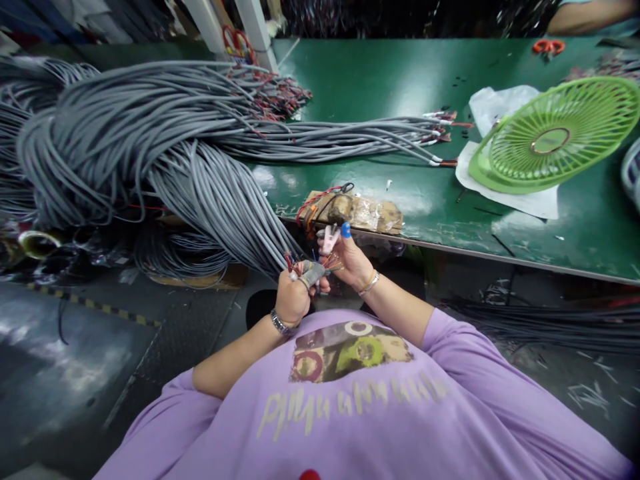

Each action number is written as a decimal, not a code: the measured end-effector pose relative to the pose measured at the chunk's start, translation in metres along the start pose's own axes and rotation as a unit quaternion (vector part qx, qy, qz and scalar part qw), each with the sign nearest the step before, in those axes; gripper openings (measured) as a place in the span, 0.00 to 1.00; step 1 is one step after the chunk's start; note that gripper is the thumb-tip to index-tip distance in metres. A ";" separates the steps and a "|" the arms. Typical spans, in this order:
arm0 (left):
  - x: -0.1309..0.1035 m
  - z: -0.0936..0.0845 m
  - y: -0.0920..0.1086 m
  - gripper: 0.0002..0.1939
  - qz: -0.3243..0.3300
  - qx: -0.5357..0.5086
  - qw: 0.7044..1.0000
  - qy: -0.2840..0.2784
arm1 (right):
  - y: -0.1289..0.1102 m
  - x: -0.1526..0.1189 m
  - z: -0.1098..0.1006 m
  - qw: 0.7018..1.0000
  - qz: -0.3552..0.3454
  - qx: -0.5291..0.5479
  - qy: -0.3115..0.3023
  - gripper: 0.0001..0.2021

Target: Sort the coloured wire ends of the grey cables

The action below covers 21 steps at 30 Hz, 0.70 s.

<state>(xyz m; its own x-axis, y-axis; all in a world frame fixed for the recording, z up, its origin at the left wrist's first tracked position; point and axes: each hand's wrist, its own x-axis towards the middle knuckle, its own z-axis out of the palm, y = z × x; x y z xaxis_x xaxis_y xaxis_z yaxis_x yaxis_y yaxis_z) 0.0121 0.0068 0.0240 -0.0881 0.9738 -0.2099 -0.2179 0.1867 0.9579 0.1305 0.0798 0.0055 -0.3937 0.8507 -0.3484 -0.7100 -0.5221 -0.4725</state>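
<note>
My left hand [293,298] is closed around the stripped end of a grey cable [314,273]. Thin copper-coloured and coloured wires [331,264] fan out of that end toward my right hand. My right hand [354,265] is closed beside the wires, with a blue cover [345,230] on one fingertip. A pinkish-white piece [330,239] shows at its fingers; whether it is a wrapping or a held thing is unclear. Just left of my hands, a thick bundle of grey cables [225,200] hangs over the table's edge.
More grey cables [350,137] lie across the green table [425,73]. A worn wooden block [373,212] with a red wire sits at the front edge. On the right stand a green fan [550,140] and orange-handled scissors [549,47]. Another person's arm [593,15] shows at top right.
</note>
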 end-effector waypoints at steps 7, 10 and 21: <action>-0.007 -0.002 0.006 0.13 0.015 -0.010 1.000 0.014 | -0.007 -0.008 -0.002 0.998 0.028 -0.039 -0.040 0.25; -0.004 0.002 0.007 0.15 0.016 -0.014 0.999 0.030 | -0.007 -0.009 -0.001 0.999 -0.012 -0.047 -0.024 0.21; 0.004 0.007 0.001 0.14 0.018 -0.022 0.999 0.035 | -0.005 -0.008 0.004 1.000 -0.014 -0.022 -0.001 0.17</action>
<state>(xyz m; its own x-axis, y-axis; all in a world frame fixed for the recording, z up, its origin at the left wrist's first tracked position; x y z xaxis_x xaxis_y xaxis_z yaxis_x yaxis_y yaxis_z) 0.0181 0.0119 0.0251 -0.1632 0.9680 -0.1907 -0.2562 0.1451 0.9557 0.1349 0.0765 0.0141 -0.3754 0.8649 -0.3331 -0.6941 -0.5005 -0.5174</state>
